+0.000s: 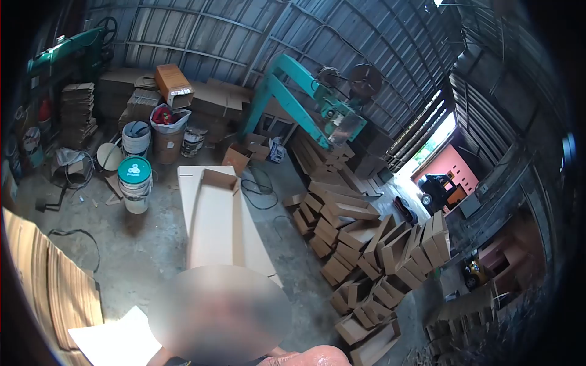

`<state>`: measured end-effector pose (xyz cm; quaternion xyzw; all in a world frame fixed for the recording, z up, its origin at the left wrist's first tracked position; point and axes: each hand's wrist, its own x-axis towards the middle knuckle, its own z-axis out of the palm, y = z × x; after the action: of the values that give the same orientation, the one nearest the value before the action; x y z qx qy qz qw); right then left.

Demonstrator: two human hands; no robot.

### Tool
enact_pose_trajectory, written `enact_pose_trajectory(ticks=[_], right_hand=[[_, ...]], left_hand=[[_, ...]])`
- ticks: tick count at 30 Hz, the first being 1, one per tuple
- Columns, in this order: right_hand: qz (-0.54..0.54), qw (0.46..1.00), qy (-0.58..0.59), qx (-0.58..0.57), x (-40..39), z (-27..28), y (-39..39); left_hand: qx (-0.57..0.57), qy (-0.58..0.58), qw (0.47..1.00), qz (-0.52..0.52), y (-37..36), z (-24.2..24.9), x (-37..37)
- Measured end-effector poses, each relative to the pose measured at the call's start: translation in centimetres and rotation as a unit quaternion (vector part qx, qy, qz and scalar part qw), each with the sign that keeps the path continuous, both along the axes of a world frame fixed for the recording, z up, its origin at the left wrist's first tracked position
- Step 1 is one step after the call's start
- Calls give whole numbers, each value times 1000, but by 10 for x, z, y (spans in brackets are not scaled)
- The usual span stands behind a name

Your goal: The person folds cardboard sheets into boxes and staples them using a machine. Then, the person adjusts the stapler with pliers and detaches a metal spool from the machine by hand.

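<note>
A blurred oval covers the lower middle of the head view and hides most of what lies near my body. At its lower left, a bit of skin, seemingly my left hand [161, 356], meets the edge of a brightly lit flat sheet [116, 343]; its fingers do not show. Bare skin at the bottom edge, right of the blur, looks like part of my right arm; the right hand cannot be seen. Ahead, a long open cardboard tray [212, 222] with raised side walls lies over a pale flat cardboard sheet [255, 259]. The blur covers its near end.
Folded cardboard boxes [348, 235] lie heaped along the right. Stacked flat cardboard [52, 277] stands at left. Beyond are a teal-lidded bucket [135, 177], a green stitching-type machine [305, 100], and cables [261, 198] on the floor. A vehicle [439, 189] stands near the bright doorway.
</note>
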<state>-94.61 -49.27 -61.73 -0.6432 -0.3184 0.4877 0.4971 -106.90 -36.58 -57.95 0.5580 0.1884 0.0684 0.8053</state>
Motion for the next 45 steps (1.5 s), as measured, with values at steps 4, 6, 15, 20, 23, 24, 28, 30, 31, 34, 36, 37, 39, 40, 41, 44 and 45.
enact_pose_trajectory(ticks=[4,6,15,20,23,24,28,30,31,34,36,37,39,40,41,44,45], right_hand=[[-44,995,-87,-32,110,12,-170],[-38,991,-92,-89,149,24,-250],[-373,909,-159,100,194,-40,-373],[-420,762,-422,255,245,-41,-343],[-260,924,246,137,327,-37,-330],[-224,938,235,122,358,-38,-322],[-103,988,108,44,489,-15,-273],[-102,991,83,21,557,-5,-237],[-96,994,53,12,592,2,-215],[-78,991,-108,4,684,37,-146],[-74,990,-122,21,735,56,-108],[-76,986,-140,41,759,56,-91],[-77,995,-68,13,793,65,-60],[-95,993,-46,46,808,61,-46],[-114,990,-23,79,823,55,-31],[-82,989,89,83,857,44,13],[-72,984,152,64,868,39,27]], left_hand=[[92,-59,981,-159,-123,0,112],[103,-36,965,-238,-179,35,148],[343,-12,862,-374,-249,-2,306],[311,49,888,-334,-202,19,395],[249,34,937,-243,-155,13,461],[232,56,949,-205,-134,8,487],[221,-12,972,-76,-33,16,591],[201,-35,979,10,19,36,640],[222,-40,973,55,42,49,662],[222,-67,964,131,101,81,719],[247,-62,959,128,132,101,751],[278,-54,951,122,148,107,768],[295,-45,949,106,171,136,795],[293,-52,949,106,183,150,807],[322,-56,939,108,196,163,818],[356,-85,921,136,248,193,853],[368,-104,912,146,265,208,865]])
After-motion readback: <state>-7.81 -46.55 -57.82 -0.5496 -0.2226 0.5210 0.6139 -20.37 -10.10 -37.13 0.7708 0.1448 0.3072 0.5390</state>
